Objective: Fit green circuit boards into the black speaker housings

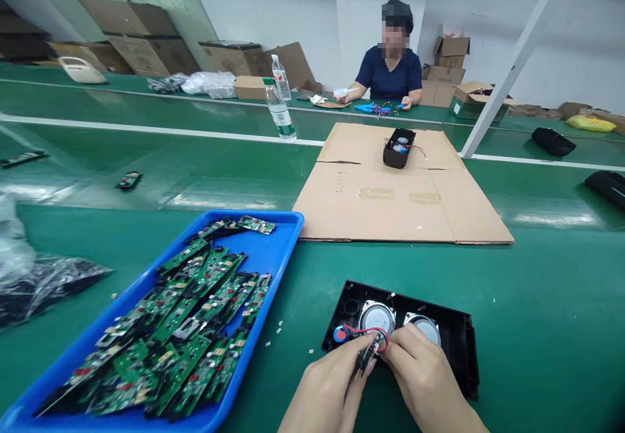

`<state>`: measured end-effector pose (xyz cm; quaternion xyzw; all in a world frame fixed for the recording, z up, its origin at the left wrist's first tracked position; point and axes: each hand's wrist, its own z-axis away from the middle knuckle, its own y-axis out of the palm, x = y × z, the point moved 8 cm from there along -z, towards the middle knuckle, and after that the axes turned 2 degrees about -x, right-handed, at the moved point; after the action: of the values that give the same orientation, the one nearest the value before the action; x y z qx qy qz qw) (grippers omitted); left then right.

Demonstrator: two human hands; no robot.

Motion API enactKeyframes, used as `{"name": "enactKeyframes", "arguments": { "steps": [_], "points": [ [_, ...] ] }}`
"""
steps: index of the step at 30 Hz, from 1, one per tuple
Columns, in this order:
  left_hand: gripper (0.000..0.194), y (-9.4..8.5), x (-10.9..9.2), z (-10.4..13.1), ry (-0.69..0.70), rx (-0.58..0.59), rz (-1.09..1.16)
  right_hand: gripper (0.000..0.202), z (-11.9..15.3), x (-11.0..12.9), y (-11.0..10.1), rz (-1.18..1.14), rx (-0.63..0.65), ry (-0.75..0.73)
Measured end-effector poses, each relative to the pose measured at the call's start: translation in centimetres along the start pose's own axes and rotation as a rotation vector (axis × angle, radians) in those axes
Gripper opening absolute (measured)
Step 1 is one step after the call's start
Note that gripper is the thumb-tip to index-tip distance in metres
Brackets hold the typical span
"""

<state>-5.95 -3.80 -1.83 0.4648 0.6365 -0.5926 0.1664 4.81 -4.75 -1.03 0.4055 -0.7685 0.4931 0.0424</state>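
Note:
Low at the centre right lies a black speaker housing [459, 348] with two round silver speakers [377, 317] in it. My left hand [332, 377] pinches a small dark circuit board [366, 356], tilted on edge above the housing. Fingers of my right hand [420, 364] are closed at the red and black wires [354, 330] beside the board; its fingertips are partly hidden. A blue round part [340, 334] sits at the housing's left end, by the wires. To the left, a blue tray [283, 244] holds several green circuit boards [195, 316].
Beyond the housing, a cardboard sheet [390, 215] bears another black housing [399, 148]. Water bottles [280, 112] stand behind the tray. Across the bench a person [393, 78] handles blue parts [378, 109]. A plastic bag [43, 280] lies far left, and a white post [517, 62] rises at right.

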Motion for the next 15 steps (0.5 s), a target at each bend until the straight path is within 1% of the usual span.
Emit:
{"name": "enactKeyframes", "arguments": {
  "steps": [3,5,7,9,11,15],
  "points": [
    [0.028,-0.5,-1.2,-0.2,0.103,-0.001,-0.023,0.030,0.1,-0.9,-0.4,-0.111,-0.036,0.105],
    [0.028,-0.9,-1.5,-0.4,0.128,-0.001,-0.015,0.029,-0.1,-1.2,-0.4,-0.160,0.010,0.141],
    [0.029,-0.9,-1.7,-0.4,0.147,0.011,-0.014,0.030,-0.5,-0.9,-0.3,-0.169,0.079,0.116],
    [0.031,-0.7,-1.7,-0.4,0.160,0.027,-0.019,0.034,-1.0,-0.4,-0.6,-0.149,0.094,0.067],
    [0.031,-0.5,-1.6,-0.4,0.156,0.037,-0.015,0.036,-1.2,-0.2,-0.7,-0.126,0.072,0.048],
    [0.026,-0.6,-0.9,-0.6,0.116,0.004,0.049,0.037,-1.0,-0.2,-0.4,-0.053,-0.008,0.042]
  ]
}}
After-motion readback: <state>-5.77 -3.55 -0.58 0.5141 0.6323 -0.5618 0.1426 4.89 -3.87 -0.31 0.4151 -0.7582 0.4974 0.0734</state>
